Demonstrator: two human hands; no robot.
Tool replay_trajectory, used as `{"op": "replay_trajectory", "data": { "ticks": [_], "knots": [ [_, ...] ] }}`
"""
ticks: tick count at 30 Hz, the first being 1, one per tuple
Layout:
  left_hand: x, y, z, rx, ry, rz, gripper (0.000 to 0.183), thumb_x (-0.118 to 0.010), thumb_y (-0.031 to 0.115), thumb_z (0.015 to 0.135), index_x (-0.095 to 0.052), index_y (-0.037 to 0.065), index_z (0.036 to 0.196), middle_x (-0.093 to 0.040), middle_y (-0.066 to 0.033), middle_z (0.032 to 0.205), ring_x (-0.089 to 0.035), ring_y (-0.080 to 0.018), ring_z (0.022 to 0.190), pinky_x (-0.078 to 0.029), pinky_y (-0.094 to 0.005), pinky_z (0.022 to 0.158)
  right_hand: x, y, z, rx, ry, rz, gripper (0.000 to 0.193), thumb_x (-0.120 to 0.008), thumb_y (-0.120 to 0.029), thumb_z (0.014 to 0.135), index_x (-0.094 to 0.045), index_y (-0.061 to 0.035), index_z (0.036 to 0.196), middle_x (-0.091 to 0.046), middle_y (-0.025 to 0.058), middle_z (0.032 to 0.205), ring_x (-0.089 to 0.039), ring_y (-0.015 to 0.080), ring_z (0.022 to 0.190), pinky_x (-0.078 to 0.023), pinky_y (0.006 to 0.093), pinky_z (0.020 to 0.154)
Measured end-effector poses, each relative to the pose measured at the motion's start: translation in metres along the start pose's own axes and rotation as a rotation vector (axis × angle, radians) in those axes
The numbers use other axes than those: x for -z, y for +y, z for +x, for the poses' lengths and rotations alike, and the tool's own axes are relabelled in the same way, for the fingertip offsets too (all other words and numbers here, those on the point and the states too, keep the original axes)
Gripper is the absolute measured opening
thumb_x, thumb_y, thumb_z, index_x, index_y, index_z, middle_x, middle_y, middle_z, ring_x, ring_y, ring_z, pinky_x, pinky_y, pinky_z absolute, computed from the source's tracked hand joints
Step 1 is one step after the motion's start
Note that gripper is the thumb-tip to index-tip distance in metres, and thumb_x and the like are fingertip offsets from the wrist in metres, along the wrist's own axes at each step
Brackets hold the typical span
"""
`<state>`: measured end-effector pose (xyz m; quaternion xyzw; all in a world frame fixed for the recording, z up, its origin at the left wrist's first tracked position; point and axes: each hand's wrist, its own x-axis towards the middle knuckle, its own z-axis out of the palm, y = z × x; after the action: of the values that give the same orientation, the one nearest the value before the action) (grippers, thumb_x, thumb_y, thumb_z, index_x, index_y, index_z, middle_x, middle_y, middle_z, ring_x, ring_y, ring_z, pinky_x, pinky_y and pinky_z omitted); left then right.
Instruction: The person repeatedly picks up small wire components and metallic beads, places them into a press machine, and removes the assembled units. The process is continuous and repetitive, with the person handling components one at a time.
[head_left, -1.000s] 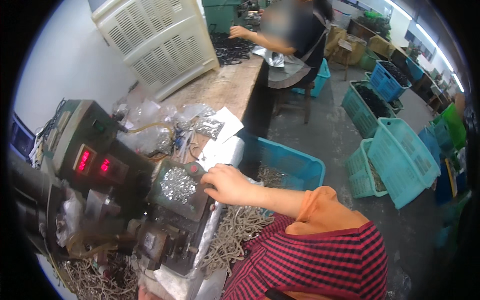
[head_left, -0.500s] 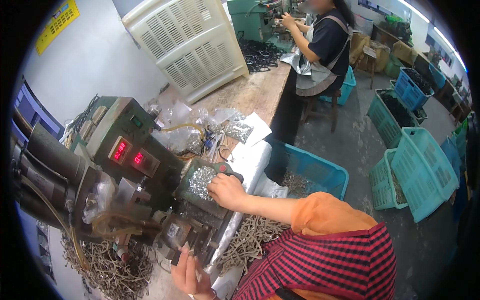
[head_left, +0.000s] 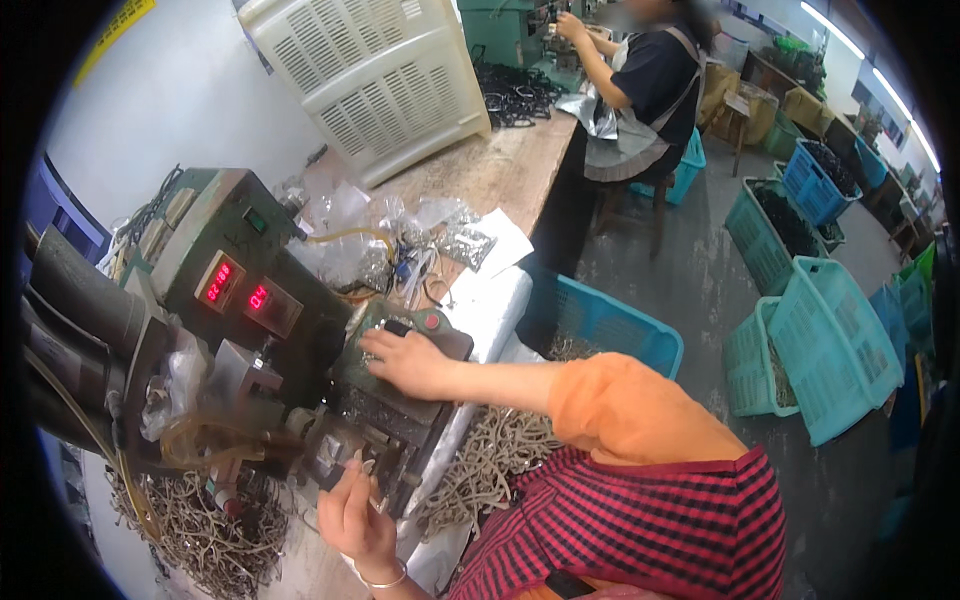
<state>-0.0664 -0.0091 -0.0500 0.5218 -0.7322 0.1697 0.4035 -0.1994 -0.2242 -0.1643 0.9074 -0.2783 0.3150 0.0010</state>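
1. Since last pic, R hand point(head_left: 410, 365) slid toward 9 o'clock, further over green tray point(head_left: 455, 345); L hand point(head_left: 355, 515) abt same spot, by metal block point(head_left: 330, 450).
2. L fingers narrow, pinching sm. light piece point(head_left: 362, 466) at tips, right by block; can't tell if touching it.
3. R fingers bent, low over tray; can't tell if holding anything.
4. Green machine point(head_left: 215, 235) at L hand's 11 o'clock.
5. Strap heaps: left heap point(head_left: 220, 535) at its 9, right heap point(head_left: 495, 455) at its 2.
6. Blue crate point(head_left: 625, 325) at R hand's 3; seated co-worker point(head_left: 655, 80) btwn 1 & 2.

wearer's two hands point(head_left: 408, 364) point(head_left: 355, 522), two red displays point(head_left: 217, 283) point(head_left: 270, 305), one bracelet point(head_left: 385, 583)
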Motion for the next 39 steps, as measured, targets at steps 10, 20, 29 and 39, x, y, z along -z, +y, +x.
{"op": "replay_trajectory", "data": {
  "ticks": [10,20,29,39],
  "knots": [
    [-0.001,-0.003,0.001,-0.038,0.051,0.013,0.021,-0.076,0.005,0.085,-0.066,0.007,0.103,-0.073,-0.0122,0.094,-0.07,-0.0284,0.077,-0.05,-0.034,0.062,0.026,-0.005,-0.007,-0.285,0.398,0.394,0.008,-0.069,-0.01,0.083,-0.065,-0.0058,0.089,-0.065,0.0103,0.085,-0.063,0.0326,0.087,-0.051,0.043,0.076],
    [0.008,0.003,0.002,0.07,-0.032,-0.073,0.015,-0.072,-0.005,0.081,-0.066,0.001,0.094,-0.073,-0.0159,0.093,-0.071,-0.03,0.086,-0.056,-0.0372,0.077,0.043,0.001,0.005,-0.354,0.344,0.511,0.009,-0.065,-0.01,0.082,-0.071,-0.0056,0.088,-0.069,0.012,0.089,-0.064,0.034,0.09,-0.051,0.0443,0.082],
    [0.012,0.009,0.015,0.109,-0.052,-0.101,0.017,-0.073,-0.007,0.077,-0.066,0.002,0.089,-0.072,-0.0144,0.089,-0.071,-0.0292,0.083,-0.055,-0.0354,0.074,0.063,0.002,0.012,-0.467,0.357,0.605,0.013,-0.067,-0.014,0.084,-0.071,-0.0055,0.094,-0.07,0.0133,0.093,-0.065,0.0339,0.094,-0.05,0.0427,0.084],
    [0.006,0.001,0.015,0.034,0.005,-0.108,0.027,-0.073,-0.008,0.068,-0.068,0.008,0.089,-0.074,-0.0085,0.094,-0.065,-0.0255,0.07,-0.048,-0.0335,0.058,0.013,-0.01,-0.001,-0.038,0.081,0.34,0.013,-0.066,-0.013,0.08,-0.068,-0.0072,0.091,-0.065,0.01,0.098,-0.062,0.0311,0.1,-0.052,0.0413,0.082]
  ]
}}
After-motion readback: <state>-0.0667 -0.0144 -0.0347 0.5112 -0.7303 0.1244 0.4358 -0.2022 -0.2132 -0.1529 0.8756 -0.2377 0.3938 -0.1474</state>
